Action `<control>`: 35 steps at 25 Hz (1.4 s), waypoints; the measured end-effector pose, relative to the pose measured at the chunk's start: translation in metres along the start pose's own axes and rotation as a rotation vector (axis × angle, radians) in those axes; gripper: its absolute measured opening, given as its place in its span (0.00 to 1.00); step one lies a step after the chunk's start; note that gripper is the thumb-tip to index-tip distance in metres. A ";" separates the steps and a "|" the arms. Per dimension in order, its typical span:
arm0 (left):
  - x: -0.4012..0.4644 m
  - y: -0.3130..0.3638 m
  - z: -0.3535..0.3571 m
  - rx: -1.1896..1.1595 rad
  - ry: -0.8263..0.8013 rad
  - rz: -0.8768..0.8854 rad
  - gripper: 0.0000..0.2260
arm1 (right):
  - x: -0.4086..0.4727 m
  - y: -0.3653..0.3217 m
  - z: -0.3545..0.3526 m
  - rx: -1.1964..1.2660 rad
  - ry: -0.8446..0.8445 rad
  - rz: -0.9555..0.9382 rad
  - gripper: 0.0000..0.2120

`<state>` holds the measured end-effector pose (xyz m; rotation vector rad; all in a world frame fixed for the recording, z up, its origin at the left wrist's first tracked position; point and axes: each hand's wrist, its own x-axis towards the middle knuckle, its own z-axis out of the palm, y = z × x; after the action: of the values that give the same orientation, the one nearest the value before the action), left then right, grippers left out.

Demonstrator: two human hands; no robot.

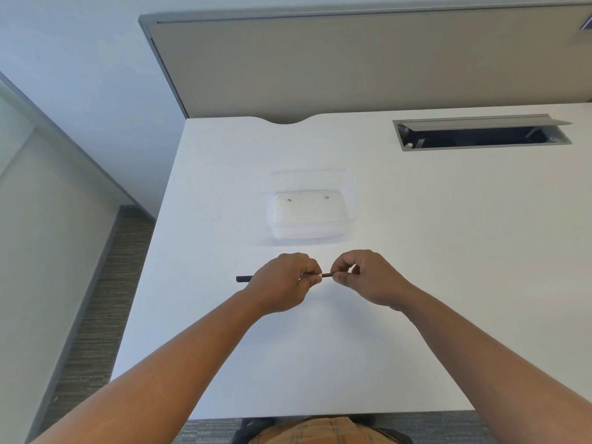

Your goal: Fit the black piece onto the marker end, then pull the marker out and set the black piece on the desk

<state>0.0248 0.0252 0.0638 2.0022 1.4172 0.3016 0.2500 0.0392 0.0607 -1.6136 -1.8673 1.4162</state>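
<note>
The left hand curls its fingers around a thin dark rod, gripping it near the right end so that most of its length sticks out to the left, level above the white desk. The right hand meets it from the other side, thumb and forefinger pinched together on the rod's right tip, the other fingers curled in. The two hands sit close together, only a short bare stretch of rod showing between them, and both hover just over the desktop in front of the person.

Just beyond the hands stands a clear plastic container, open at the top and nearly see-through against the desk. On its floor lie a few small dark specks, too small to identify.

The desk itself is white, with a curved notch in its far edge. Set into it at the far right is a grey cable tray with its lid propped open over a dark recess. A beige divider panel with a grey frame stands behind the desk. To the left are pale walls and striped grey carpet.
</note>
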 end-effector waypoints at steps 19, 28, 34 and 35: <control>-0.002 -0.004 0.009 -0.117 0.066 -0.055 0.04 | 0.028 0.047 0.015 -0.241 0.275 0.368 0.04; -0.003 -0.005 0.006 -0.125 0.081 -0.069 0.04 | 0.031 0.052 0.021 -0.260 0.281 0.376 0.08; -0.004 -0.006 0.005 -0.138 0.078 -0.088 0.05 | 0.030 0.051 0.021 -0.234 0.279 0.372 0.10; -0.004 -0.006 0.005 -0.150 0.076 -0.100 0.05 | 0.030 0.051 0.020 -0.215 0.283 0.369 0.10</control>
<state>0.0216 0.0212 0.0575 1.8102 1.4905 0.4309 0.2552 0.0498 -0.0007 -2.2244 -1.6629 1.0609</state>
